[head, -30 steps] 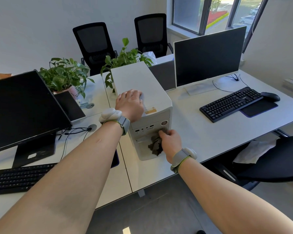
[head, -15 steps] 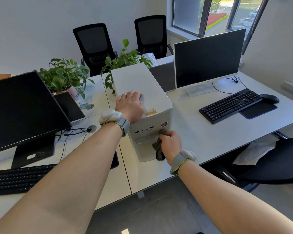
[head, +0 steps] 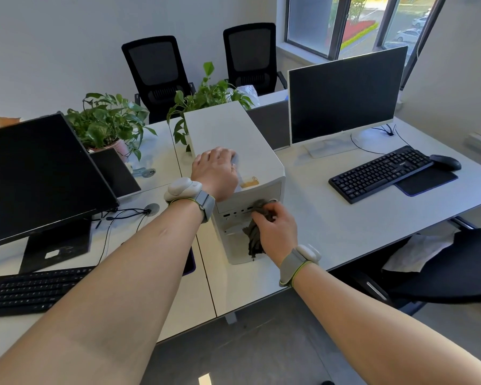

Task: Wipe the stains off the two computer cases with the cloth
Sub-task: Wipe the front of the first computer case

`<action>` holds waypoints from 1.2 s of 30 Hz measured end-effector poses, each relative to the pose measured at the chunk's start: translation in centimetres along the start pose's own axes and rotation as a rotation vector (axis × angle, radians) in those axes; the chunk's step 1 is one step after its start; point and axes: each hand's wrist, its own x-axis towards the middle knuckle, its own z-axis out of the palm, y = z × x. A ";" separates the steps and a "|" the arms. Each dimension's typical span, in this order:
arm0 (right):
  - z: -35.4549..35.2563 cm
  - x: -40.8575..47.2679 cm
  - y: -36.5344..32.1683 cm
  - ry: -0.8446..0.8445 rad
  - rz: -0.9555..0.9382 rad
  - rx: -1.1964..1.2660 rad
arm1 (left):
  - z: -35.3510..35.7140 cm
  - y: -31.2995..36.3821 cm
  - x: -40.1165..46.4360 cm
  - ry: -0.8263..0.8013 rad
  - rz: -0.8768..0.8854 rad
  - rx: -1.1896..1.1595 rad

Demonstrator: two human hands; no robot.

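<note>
White office desks (head: 331, 232) fill the view from above, seen over two bare forearms reaching forward. Nearest, the right hand (head: 275, 232) has its fingers curled round a dark, bunched cloth (head: 254, 240), pressing it against the front panel of a white computer case (head: 233, 140) that stands upright on the desk. The top of the cloth lies near the round power button, and its loose end hangs down the panel. Just beyond, the left hand (head: 215, 169) rests palm down on the top of the case near its front edge, fingers loosely bent and holding nothing, apparently steadying the case. A small orange-brown mark (head: 249, 183) shows on the top beside this hand. Only one case is in view.

Wiping the front panel appears to be the step in hand. Next, the cloth likely needs to move up to the mark on top, which calls for shifting the left hand aside.

Farther back sit two black keyboards, a mouse, two dark monitors, potted plants, two black chairs and a window.
</note>
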 end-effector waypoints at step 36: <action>1.6 -0.4 0.1 -0.103 0.303 -0.098 | 0.0 0.0 0.0 0.007 -0.005 -0.018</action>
